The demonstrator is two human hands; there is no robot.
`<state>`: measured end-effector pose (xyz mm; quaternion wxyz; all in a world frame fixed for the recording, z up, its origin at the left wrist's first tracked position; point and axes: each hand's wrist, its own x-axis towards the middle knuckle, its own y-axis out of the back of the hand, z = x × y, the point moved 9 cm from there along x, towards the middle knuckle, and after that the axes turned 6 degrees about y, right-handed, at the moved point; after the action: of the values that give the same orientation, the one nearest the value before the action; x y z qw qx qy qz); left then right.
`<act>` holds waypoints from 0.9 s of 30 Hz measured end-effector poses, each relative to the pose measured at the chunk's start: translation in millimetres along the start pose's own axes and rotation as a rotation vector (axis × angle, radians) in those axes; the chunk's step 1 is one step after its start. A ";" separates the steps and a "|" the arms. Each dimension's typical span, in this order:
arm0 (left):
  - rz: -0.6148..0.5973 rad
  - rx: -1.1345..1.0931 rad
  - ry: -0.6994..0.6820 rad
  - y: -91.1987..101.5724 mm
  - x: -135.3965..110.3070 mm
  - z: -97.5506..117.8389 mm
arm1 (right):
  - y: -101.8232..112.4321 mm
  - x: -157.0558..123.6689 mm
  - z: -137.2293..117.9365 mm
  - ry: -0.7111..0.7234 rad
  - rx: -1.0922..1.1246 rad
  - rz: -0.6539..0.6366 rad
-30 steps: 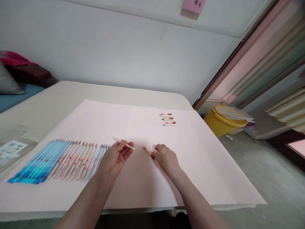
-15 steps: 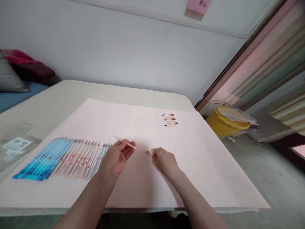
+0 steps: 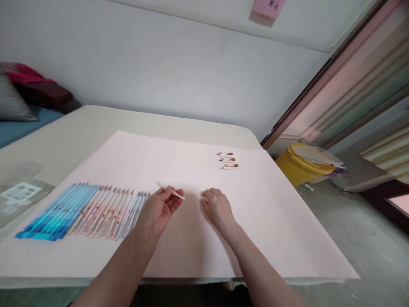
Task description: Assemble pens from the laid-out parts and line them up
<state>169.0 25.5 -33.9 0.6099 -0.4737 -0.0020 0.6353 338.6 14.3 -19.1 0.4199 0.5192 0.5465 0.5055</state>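
My left hand (image 3: pixel 162 207) pinches a slim white pen (image 3: pixel 162 185) between thumb and fingers. Its pointed end slants up to the left, and a thin white end sticks out below to the right. My right hand (image 3: pixel 217 207) is curled closed just above the pale sheet, to the right of the pen and apart from it. Whatever its fingers hold is hidden. Left of my left hand lies a row of pens: blue ones (image 3: pixel 68 209), then pink-and-white ones (image 3: pixel 102 211), then a few grey-blue ones (image 3: pixel 136 209) partly behind my wrist.
Farther back on the pale pink sheet (image 3: pixel 271 221) lie small pen parts (image 3: pixel 229 160), brown-and-white, in short rows. A plastic bag with a label (image 3: pixel 21 192) is at the left. A yellow bucket (image 3: pixel 292 166) stands on the floor to the right. A wall rises behind the table.
The small brown-ended piece that stuck out of my right fingers is now out of sight. My right hand has turned slightly and shifted up. The left hand has barely moved, still holding the pen.
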 end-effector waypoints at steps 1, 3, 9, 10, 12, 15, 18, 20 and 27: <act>-0.004 -0.002 0.000 -0.5 -0.1 -0.3 | -2.3 2.4 -1.5 0.006 -0.003 0.009; -0.009 -0.002 0.002 -0.7 0.0 -0.8 | -7.7 6.8 -3.3 0.008 -0.012 0.013; -0.014 -0.017 0.006 0.7 0.6 0.1 | -21.3 18.1 -15.2 0.051 -0.024 -0.028; -0.015 -0.022 0.008 0.6 0.5 0.2 | -21.7 19.4 -17.9 0.070 -0.013 -0.031; -0.011 -0.028 0.009 0.8 0.3 0.9 | -18.9 21.1 -20.6 0.097 0.033 -0.022; -0.002 -0.031 0.003 1.2 -0.1 3.3 | -6.2 21.3 -11.4 0.062 0.112 0.014; -0.001 -0.033 -0.012 1.6 -0.1 6.9 | 10.3 19.0 9.0 -0.049 0.114 0.038; -0.001 -0.032 -0.017 2.2 0.3 8.4 | 15.5 16.6 19.2 -0.108 0.070 0.003; -0.003 -0.028 -0.016 3.3 1.2 6.3 | -3.8 2.2 18.3 -0.107 -0.054 -0.199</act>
<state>162.9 29.2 -33.1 0.6041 -0.4772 -0.0161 0.6381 355.8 18.8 -25.2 0.5105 0.4770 0.5582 0.4475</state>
